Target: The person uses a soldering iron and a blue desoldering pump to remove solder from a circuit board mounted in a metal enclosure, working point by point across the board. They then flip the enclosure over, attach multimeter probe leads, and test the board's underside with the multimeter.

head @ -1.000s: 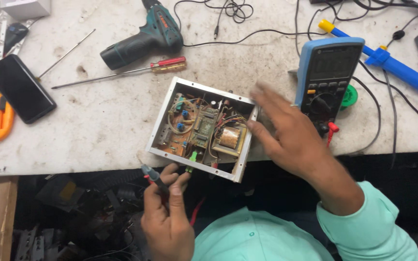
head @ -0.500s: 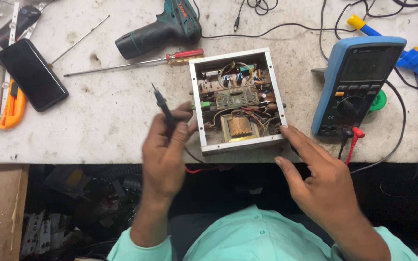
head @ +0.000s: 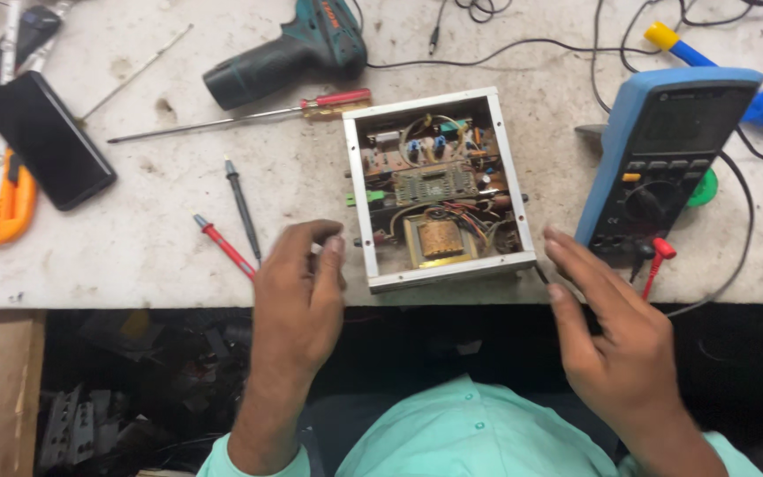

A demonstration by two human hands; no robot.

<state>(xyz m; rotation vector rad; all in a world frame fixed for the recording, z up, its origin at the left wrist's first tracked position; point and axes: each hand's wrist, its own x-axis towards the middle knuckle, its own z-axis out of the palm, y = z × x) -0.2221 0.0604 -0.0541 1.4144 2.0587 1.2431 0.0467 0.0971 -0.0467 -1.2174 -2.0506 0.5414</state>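
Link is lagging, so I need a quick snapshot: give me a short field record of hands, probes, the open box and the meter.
left hand: empty, fingers curled, beside the probes
right hand: open, empty, at the box's right corner
open metal box: lid off, circuit board and transformer exposed
red probe: lying on the bench
black probe: lying beside the red one
blue multimeter: propped right of the box, leads plugged in

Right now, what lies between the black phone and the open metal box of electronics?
In the head view, between black phone and open metal box: black probe, red probe, and a long red-handled screwdriver.
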